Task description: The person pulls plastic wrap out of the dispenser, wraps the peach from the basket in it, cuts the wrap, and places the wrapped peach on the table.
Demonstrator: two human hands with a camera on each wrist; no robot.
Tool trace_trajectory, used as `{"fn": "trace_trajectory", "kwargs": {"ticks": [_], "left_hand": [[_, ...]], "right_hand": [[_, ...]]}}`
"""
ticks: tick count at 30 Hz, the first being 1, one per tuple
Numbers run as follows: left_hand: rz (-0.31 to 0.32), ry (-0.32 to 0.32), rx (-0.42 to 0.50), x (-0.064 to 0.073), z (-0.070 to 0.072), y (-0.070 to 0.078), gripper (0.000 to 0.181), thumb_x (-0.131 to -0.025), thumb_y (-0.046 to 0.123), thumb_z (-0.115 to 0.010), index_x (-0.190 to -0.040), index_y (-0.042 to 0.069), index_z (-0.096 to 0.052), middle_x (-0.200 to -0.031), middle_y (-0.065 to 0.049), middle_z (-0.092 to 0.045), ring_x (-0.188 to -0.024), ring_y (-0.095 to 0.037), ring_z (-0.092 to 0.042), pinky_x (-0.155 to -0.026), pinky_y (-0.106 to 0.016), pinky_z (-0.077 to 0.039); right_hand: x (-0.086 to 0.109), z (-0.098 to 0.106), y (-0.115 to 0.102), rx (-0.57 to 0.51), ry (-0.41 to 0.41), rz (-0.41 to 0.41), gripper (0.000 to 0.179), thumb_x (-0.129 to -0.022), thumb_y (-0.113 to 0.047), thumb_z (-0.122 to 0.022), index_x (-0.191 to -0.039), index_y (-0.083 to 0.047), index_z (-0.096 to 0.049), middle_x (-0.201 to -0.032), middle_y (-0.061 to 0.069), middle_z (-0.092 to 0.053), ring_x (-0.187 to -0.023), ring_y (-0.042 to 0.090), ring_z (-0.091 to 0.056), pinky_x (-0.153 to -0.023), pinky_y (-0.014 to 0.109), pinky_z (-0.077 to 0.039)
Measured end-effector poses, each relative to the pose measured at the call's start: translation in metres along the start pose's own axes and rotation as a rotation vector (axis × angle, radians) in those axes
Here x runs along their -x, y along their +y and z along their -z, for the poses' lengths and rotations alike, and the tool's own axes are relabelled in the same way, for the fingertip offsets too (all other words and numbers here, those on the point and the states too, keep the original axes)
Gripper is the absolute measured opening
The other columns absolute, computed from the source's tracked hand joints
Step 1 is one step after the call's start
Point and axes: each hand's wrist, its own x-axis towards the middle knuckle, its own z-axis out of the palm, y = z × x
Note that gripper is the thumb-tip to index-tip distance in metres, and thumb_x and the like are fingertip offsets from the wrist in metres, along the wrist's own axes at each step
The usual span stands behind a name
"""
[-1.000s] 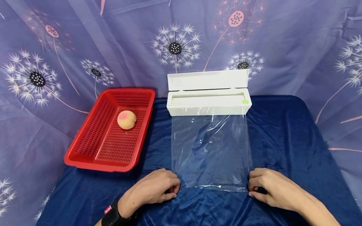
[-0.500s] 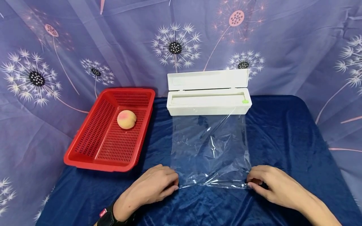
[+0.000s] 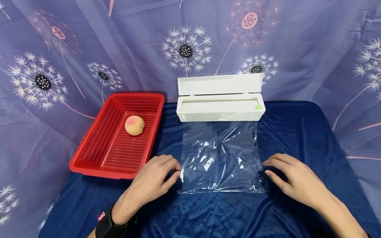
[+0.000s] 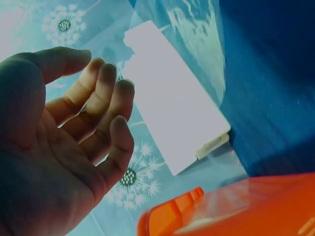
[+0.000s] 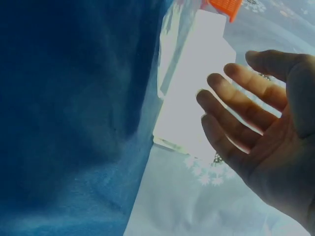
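A sheet of clear plastic wrap [image 3: 220, 155] lies wrinkled on the blue cloth, reaching down from the front of a white wrap dispenser box [image 3: 220, 114] whose lid [image 3: 220, 84] stands up. Beside the sheet's left edge is my left hand [image 3: 154, 178], its fingers loosely bent. Off the right edge, my right hand [image 3: 293, 180] has its fingers relaxed and spread. Both wrist views show relaxed fingers with nothing between them. A small green slider [image 3: 258, 107] sits at the box's right end.
At the left stands a red perforated basket [image 3: 148, 145] holding a peach [image 3: 135, 125]. My left hand is close to its near right corner. Behind the table hangs a purple curtain [image 3: 143, 49] with a dandelion pattern. Dark blue cloth [image 3: 297, 132] covers the table.
Both hands have let go of the wrap's near corners and moved forward a little. The sheet has slackened, settled on the cloth and become more wrinkled. Box and basket stay in place.
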Motion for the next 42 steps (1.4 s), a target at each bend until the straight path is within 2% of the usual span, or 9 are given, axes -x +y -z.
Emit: {"fn": "trace_trajectory", "kwargs": {"ticks": [8,12,14,19,23,29,33,38,42], "left_hand": [[0.057,0.082,0.002,-0.012,0.019,-0.020,0.011,-0.099,0.022,-0.073,-0.107,0.015,-0.074,-0.105,0.006,-0.067,-0.098,-0.014,-0.064,-0.087,-0.038,-0.054],[0.119,0.119,-0.008,-0.019,0.035,-0.033,0.013,-0.098,0.021,-0.072,-0.109,0.014,-0.074,-0.108,0.002,-0.068,-0.102,-0.019,-0.065,-0.091,-0.042,-0.053],[0.165,0.123,-0.007,-0.022,0.044,-0.042,0.014,-0.098,0.021,-0.073,-0.110,0.014,-0.074,-0.110,0.001,-0.069,-0.101,-0.020,-0.065,-0.088,-0.042,-0.053],[0.259,0.104,0.001,-0.033,0.063,-0.071,0.016,-0.098,0.019,-0.072,-0.112,0.011,-0.075,-0.112,-0.004,-0.070,-0.100,-0.025,-0.066,-0.082,-0.045,-0.054],[0.318,0.056,0.036,-0.037,0.070,-0.091,0.017,-0.100,0.017,-0.070,-0.115,0.009,-0.074,-0.118,-0.009,-0.067,-0.102,-0.030,-0.070,-0.086,-0.048,-0.057],[0.382,0.019,0.105,-0.032,0.076,-0.101,0.022,-0.101,0.017,-0.069,-0.121,0.008,-0.071,-0.130,-0.007,-0.066,-0.102,-0.030,-0.074,-0.086,-0.051,-0.058],[0.401,0.007,0.100,-0.033,0.083,-0.104,0.021,-0.103,0.020,-0.067,-0.122,0.011,-0.070,-0.122,-0.009,-0.069,-0.096,-0.027,-0.075,-0.083,-0.050,-0.058],[0.456,-0.006,0.067,-0.041,0.091,-0.116,0.027,-0.105,0.028,-0.066,-0.125,0.011,-0.071,-0.123,-0.013,-0.069,-0.103,-0.030,-0.070,-0.088,-0.052,-0.053],[0.471,-0.040,0.041,-0.047,0.093,-0.136,0.033,-0.102,0.024,-0.068,-0.130,0.005,-0.070,-0.132,-0.020,-0.066,-0.115,-0.038,-0.064,-0.092,-0.057,-0.051]], "right_hand": [[-0.009,0.004,0.011,0.014,0.032,-0.082,0.045,-0.084,-0.014,-0.088,-0.127,-0.012,-0.075,-0.126,0.005,-0.071,-0.115,0.029,-0.068,-0.095,0.047,-0.047],[-0.013,0.006,0.015,0.014,0.050,-0.091,0.050,-0.085,-0.014,-0.087,-0.132,-0.010,-0.073,-0.131,0.008,-0.069,-0.120,0.033,-0.066,-0.098,0.049,-0.044],[-0.014,0.005,0.017,0.013,0.053,-0.097,0.051,-0.086,-0.015,-0.087,-0.134,-0.010,-0.072,-0.133,0.008,-0.069,-0.121,0.033,-0.065,-0.098,0.050,-0.044],[-0.015,0.004,0.018,0.007,0.042,-0.124,0.052,-0.087,-0.016,-0.086,-0.137,-0.012,-0.071,-0.135,0.008,-0.068,-0.123,0.034,-0.065,-0.096,0.051,-0.045],[-0.013,0.003,0.017,0.005,0.045,-0.135,0.053,-0.087,-0.017,-0.087,-0.137,-0.013,-0.071,-0.137,0.008,-0.067,-0.124,0.034,-0.064,-0.096,0.050,-0.045],[-0.017,0.004,0.015,-0.001,0.060,-0.123,0.054,-0.087,-0.016,-0.087,-0.138,-0.013,-0.070,-0.138,0.007,-0.067,-0.124,0.032,-0.065,-0.098,0.047,-0.044],[-0.018,0.005,0.015,-0.009,0.056,-0.132,0.052,-0.087,-0.016,-0.086,-0.137,-0.014,-0.071,-0.137,0.007,-0.067,-0.123,0.032,-0.065,-0.096,0.047,-0.044],[-0.017,0.004,0.015,-0.025,0.061,-0.127,0.051,-0.086,-0.013,-0.087,-0.134,-0.014,-0.072,-0.134,0.005,-0.068,-0.121,0.029,-0.066,-0.102,0.030,-0.039],[-0.017,0.003,0.014,-0.034,0.071,-0.117,0.050,-0.085,-0.012,-0.087,-0.133,-0.014,-0.073,-0.133,0.003,-0.069,-0.120,0.027,-0.067,-0.102,0.018,-0.033]]}}
